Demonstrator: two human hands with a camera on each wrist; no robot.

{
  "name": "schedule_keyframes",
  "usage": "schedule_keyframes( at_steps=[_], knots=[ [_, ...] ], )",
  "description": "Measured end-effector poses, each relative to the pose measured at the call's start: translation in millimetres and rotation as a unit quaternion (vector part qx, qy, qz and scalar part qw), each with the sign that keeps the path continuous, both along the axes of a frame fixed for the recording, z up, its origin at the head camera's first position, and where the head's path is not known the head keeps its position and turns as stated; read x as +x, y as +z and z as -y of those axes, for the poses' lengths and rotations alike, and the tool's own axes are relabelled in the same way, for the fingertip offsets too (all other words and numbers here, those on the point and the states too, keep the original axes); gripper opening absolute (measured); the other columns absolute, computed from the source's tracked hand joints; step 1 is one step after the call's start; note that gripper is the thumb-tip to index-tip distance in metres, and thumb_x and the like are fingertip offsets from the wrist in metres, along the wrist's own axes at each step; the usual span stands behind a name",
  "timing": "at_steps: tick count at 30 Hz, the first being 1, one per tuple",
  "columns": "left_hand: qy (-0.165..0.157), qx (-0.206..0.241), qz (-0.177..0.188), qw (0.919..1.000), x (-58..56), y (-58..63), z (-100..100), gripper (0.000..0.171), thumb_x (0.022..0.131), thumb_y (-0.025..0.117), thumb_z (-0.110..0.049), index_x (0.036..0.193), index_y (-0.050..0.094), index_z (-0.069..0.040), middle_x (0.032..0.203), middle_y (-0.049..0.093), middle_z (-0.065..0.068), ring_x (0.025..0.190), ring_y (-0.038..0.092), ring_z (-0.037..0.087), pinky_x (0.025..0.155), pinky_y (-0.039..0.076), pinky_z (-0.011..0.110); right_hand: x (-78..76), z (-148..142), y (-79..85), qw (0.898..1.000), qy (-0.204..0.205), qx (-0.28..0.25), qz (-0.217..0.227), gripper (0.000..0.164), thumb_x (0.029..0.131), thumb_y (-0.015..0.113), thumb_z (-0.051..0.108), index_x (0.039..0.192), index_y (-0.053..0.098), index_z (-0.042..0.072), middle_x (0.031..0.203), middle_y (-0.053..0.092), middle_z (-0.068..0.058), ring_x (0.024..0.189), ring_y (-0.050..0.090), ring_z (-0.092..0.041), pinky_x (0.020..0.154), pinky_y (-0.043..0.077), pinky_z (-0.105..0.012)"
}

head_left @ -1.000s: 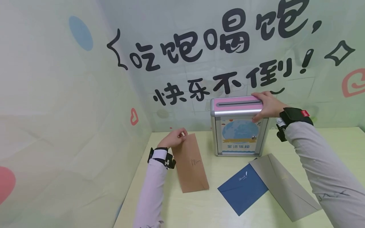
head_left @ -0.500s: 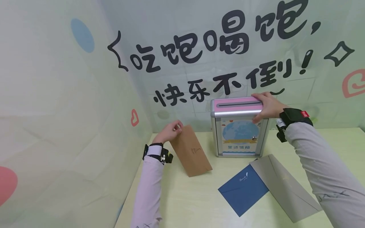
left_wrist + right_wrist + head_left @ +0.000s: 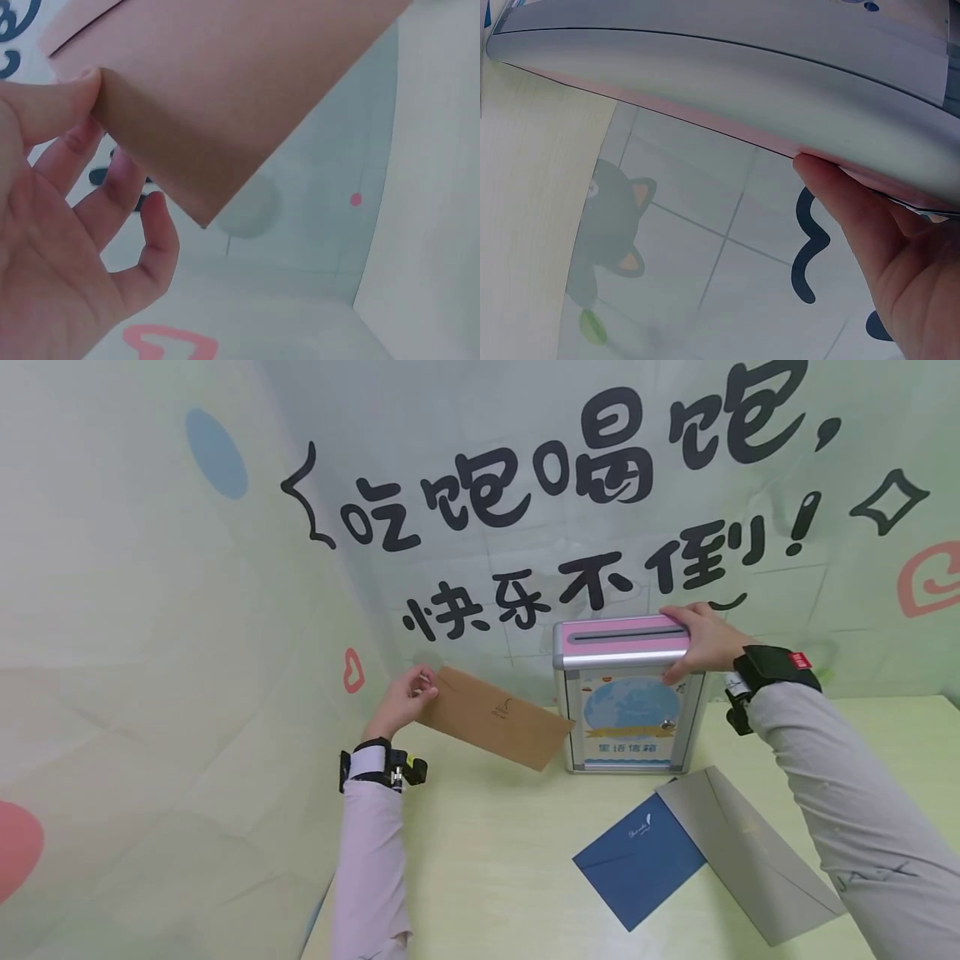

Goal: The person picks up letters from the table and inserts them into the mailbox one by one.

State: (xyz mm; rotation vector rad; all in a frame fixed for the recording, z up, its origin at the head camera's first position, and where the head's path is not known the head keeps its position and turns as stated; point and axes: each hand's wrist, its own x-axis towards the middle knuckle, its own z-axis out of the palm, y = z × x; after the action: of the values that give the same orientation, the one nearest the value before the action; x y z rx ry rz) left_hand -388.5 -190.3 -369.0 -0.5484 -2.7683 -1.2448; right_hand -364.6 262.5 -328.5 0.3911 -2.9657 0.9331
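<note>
My left hand [image 3: 405, 697] pinches a brown kraft envelope [image 3: 498, 718] by its left end. The envelope slants down to the right, its far corner overlapping the left edge of the mailbox in the head view. In the left wrist view the thumb and fingers [image 3: 71, 150] grip the envelope's short edge, the other fingers spread below. My right hand [image 3: 708, 639] holds the top right corner of the mailbox [image 3: 630, 718], thumb on the front and fingers over the top. This box is silver-framed with a pink top, a long slot [image 3: 626, 635] and a globe picture on its front.
A blue envelope [image 3: 637, 860] lies on the pale wooden table [image 3: 480, 877] before the mailbox. A grey envelope [image 3: 750, 852] overlaps it on the right. Behind stands a wall sheet [image 3: 525, 410] printed with large black characters, and another pale sheet [image 3: 150, 652] closes off the left.
My left hand has moved up and left, raising the brown envelope and swinging its lower end right toward the mailbox. The right hand stays on the box.
</note>
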Motion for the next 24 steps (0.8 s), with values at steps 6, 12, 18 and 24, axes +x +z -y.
schedule_keyframes(
  at_steps=[6, 12, 18, 24],
  knots=[
    [0.028, 0.051, 0.029, 0.9979, 4.8, -0.2, 21.3, 0.018, 0.091, 0.052, -0.008, 0.106, 0.044, -0.002, 0.109, 0.051, 0.02, 0.106, 0.05, 0.035, 0.089, 0.042, 0.048, -0.2, 0.7, 2.3, 1.0, 0.0, 0.0, 0.001, 0.104, 0.055, 0.082, 0.02, 0.14, 0.024, 0.002, 0.131, 0.02, -0.029, 0.104, 0.033, -0.042, 0.082, 0.036, -0.056],
    [0.041, 0.183, 0.088, 0.9783, 10.7, -4.6, 29.3, 0.016, 0.091, 0.051, -0.007, 0.104, 0.042, -0.009, 0.103, 0.052, 0.01, 0.096, 0.053, 0.025, 0.084, 0.046, 0.046, 0.6, 1.0, 4.1, 1.0, 0.0, -0.002, 0.002, 0.103, 0.055, 0.081, 0.019, 0.14, 0.025, 0.003, 0.131, 0.02, -0.028, 0.104, 0.034, -0.041, 0.082, 0.037, -0.056],
    [0.04, 0.323, 0.097, 0.9404, 15.8, -13.6, 25.2, 0.017, 0.091, 0.053, -0.01, 0.098, 0.046, -0.023, 0.104, 0.059, 0.001, 0.087, 0.059, 0.017, 0.078, 0.048, 0.036, 2.4, 1.4, 3.2, 1.0, -0.002, -0.004, 0.007, 0.104, 0.055, 0.081, 0.019, 0.14, 0.024, 0.002, 0.132, 0.019, -0.029, 0.104, 0.034, -0.042, 0.083, 0.037, -0.057],
    [0.015, 0.455, 0.085, 0.8863, 15.1, -19.1, 14.6, 0.027, 0.089, 0.054, -0.007, 0.108, 0.046, -0.025, 0.106, 0.061, -0.004, 0.088, 0.062, 0.015, 0.074, 0.052, 0.031, 3.9, 2.7, 2.6, 1.0, -0.001, -0.004, 0.008, 0.104, 0.055, 0.081, 0.019, 0.14, 0.023, 0.002, 0.132, 0.018, -0.029, 0.105, 0.034, -0.042, 0.084, 0.036, -0.057]
  ],
)
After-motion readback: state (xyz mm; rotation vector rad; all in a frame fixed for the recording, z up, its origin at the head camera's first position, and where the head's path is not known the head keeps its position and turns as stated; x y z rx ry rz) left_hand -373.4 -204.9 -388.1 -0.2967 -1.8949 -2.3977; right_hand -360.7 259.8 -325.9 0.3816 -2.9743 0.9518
